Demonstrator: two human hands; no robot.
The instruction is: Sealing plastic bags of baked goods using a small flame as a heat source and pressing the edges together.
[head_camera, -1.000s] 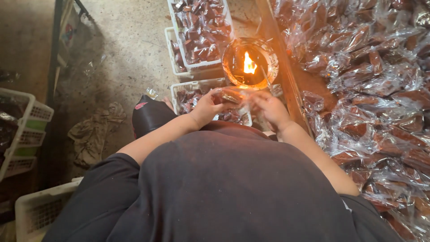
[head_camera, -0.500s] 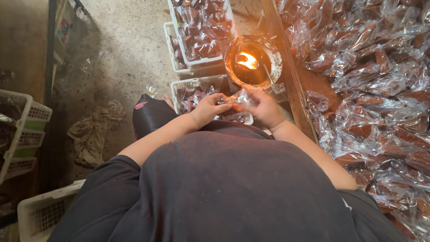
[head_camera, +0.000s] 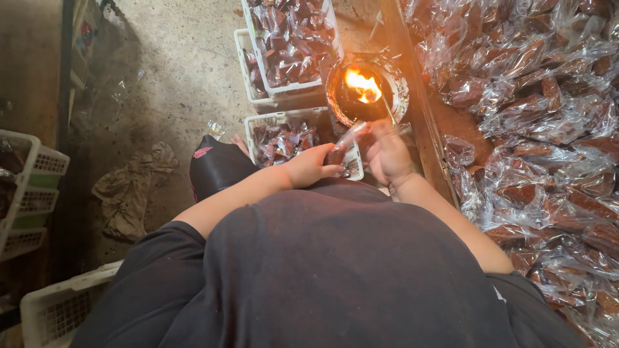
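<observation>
My left hand (head_camera: pixel 311 166) and my right hand (head_camera: pixel 387 153) hold one small clear packet (head_camera: pixel 342 147) with a dark brown filling between them, just in front of my dark shirt. The packet's open end points up toward a round metal bowl (head_camera: pixel 396 78) that holds a burning flame (head_camera: pixel 363 86). The packet's tip is close to the bowl's near rim. Below my hands stands a white basket (head_camera: pixel 261 122) with several similar filled packets.
Two more white baskets of packets (head_camera: pixel 290 40) stand beyond the bowl. A big heap of clear packets (head_camera: pixel 541 122) covers the right side behind a wooden edge (head_camera: pixel 420 109). A rag (head_camera: pixel 132 187) lies on the concrete floor; white crates (head_camera: pixel 29 187) stand left.
Both hands have shifted slightly back from the flame with the packet, which now tilts up toward the bowl's near rim. The view has tilted a little.
</observation>
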